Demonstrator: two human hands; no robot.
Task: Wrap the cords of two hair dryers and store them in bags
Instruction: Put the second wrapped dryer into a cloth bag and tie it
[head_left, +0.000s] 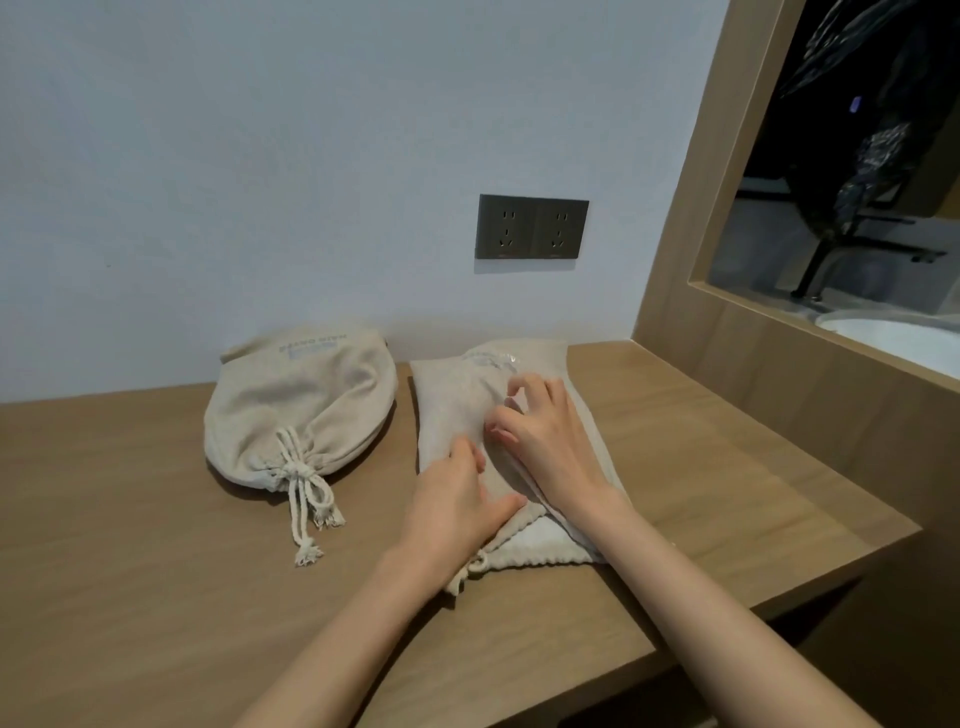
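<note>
left hand (452, 506) fingers flat on untied bag (451, 400), right hand (550, 447) fingers bent, grip unclear

My left hand (454, 501) and right hand (553, 449) are bare. My left forearm (363, 623) and right forearm (717, 613) are bare down to the bottom edge of the view. My fingers (535, 387) are slim, with short, rounded nails.

Both bags (298, 405) I see are coarse matt cloth with rope drawstrings (306, 499); the tabletop (130, 545) is smooth matt wood.
</note>
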